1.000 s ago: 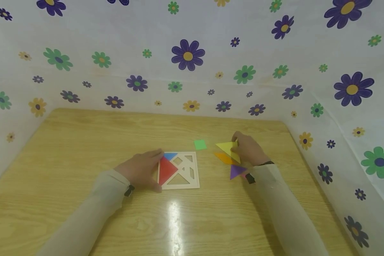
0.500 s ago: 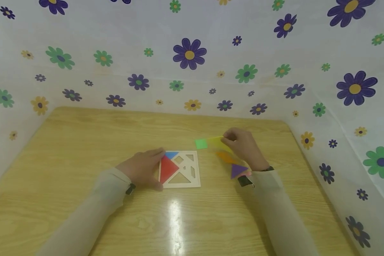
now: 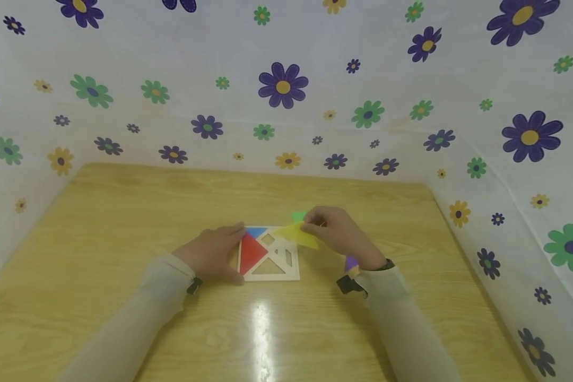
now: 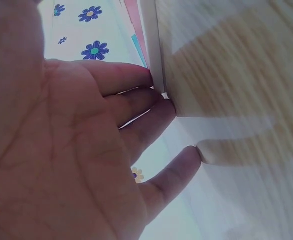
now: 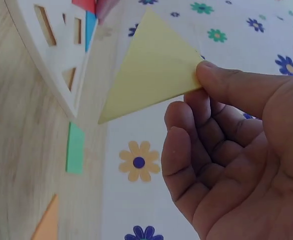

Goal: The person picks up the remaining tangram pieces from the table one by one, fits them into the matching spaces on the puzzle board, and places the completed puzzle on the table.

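My right hand (image 3: 336, 231) pinches a yellow triangle tangram piece (image 5: 151, 65) by one corner between thumb and fingertips. In the head view it hovers over the upper right corner of a white tangram frame (image 3: 267, 277). A red triangle (image 3: 251, 254) and a blue triangle (image 3: 256, 232) sit in the frame's left and top cutouts; several other cutouts show the wood. Fairly straight fingers of my left hand (image 3: 207, 254) touch the frame's left edge, as the left wrist view also shows; the thumb lies by the lower left corner.
A green square (image 3: 298, 216) lies just behind the frame, partly covered by the right hand. Right of it, a purple triangle (image 3: 350, 263) shows beside the right wrist. The right wrist view includes an orange piece (image 5: 49, 222). Flowered white cloth (image 3: 286, 116) surrounds the wooden table (image 3: 172, 196).
My right hand has lifted the yellow triangle off the table's right side and carried it left to the frame. The left hand stays at the frame's edge.
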A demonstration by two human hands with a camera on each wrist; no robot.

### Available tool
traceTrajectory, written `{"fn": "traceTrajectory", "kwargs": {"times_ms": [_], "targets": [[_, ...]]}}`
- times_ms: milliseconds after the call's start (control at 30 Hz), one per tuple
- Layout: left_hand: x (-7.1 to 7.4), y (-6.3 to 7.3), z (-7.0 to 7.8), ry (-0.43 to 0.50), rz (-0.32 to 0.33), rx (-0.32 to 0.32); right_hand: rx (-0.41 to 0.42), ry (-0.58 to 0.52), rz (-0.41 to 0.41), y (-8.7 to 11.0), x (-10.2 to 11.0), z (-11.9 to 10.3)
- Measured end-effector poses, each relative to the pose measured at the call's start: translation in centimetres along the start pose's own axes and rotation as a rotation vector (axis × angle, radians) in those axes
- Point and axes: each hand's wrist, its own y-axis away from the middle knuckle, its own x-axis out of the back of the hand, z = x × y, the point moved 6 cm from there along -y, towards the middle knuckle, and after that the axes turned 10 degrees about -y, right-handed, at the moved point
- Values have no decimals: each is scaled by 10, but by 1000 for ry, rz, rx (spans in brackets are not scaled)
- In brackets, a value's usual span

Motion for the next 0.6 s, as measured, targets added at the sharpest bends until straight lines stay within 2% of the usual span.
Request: {"fn": "traceTrajectory", "kwargs": {"times_ms": [400,600], "targets": [[-8,-5,-5,-31,-2,5,21,-26,-296,2,-47,-4],[-7,-6,-5,-36,6,-4,29,22,-359,1,-66,0]]}}
